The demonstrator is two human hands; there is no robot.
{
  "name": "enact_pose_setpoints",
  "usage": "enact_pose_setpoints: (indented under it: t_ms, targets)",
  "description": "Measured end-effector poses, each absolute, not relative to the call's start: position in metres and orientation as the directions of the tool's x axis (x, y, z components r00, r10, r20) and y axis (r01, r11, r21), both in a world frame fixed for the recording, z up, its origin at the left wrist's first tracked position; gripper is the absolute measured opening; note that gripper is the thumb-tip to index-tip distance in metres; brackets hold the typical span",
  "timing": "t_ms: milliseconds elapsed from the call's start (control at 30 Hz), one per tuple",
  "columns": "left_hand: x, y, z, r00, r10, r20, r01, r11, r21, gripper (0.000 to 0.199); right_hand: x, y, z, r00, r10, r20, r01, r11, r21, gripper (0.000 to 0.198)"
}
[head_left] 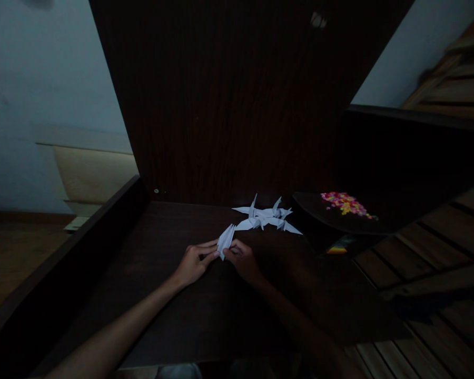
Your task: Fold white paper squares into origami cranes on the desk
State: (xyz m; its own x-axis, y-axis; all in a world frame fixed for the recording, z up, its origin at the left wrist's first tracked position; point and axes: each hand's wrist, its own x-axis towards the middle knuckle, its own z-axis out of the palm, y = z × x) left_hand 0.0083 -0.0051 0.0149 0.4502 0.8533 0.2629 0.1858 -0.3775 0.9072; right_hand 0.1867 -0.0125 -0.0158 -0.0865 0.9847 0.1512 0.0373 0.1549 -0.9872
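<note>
A folded white paper piece (225,240), narrow and pointed, is held between my two hands above the dark wooden desk (154,316). My left hand (195,261) pinches its lower left side with thumb and fingers. On the right side, my right hand (242,258) grips the lower edge, thumb in front. Just beyond the hands lie several white origami cranes (263,216), grouped close together with their wings and points spread. The held paper's upper tip comes near the closest crane; whether they touch I cannot tell.
A raised dark side board (63,263) borders the desk at left, and a tall dark back panel (237,105) rises behind. At right, small pink and yellow pieces (346,204) lie on a dark raised shelf (312,208). Wooden slats (426,252) show farther right.
</note>
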Motion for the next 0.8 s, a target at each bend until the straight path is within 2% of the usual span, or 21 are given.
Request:
enact_pose_setpoints:
  t_ms: [200,333,533,667,800]
  targets:
    - [0.011,-0.009,0.011,0.338,0.885,0.320,0.191,-0.397,0.898,0.028,0.184,-0.017,-0.010,-0.083,0.976,0.202,0.039,0.206,-0.978,0.023]
    - [0.012,-0.011,0.009,0.281,0.890,0.359,0.216,-0.423,0.880,0.032,0.184,-0.021,-0.006,-0.106,0.956,0.273,0.166,0.288,-0.943,0.019]
    - [0.012,-0.014,0.006,0.169,0.879,0.447,0.256,-0.477,0.841,0.037,0.185,-0.028,-0.006,-0.149,0.881,0.449,0.419,0.467,-0.779,0.018]
    - [0.013,-0.017,0.007,0.124,0.856,0.502,0.263,-0.517,0.815,0.031,0.185,-0.029,-0.004,-0.195,0.791,0.580,0.433,0.600,-0.673,0.030]
    - [0.012,-0.019,0.009,0.141,0.836,0.530,0.269,-0.548,0.792,0.025,0.186,-0.029,-0.002,-0.201,0.738,0.644,0.448,0.654,-0.610,0.037]
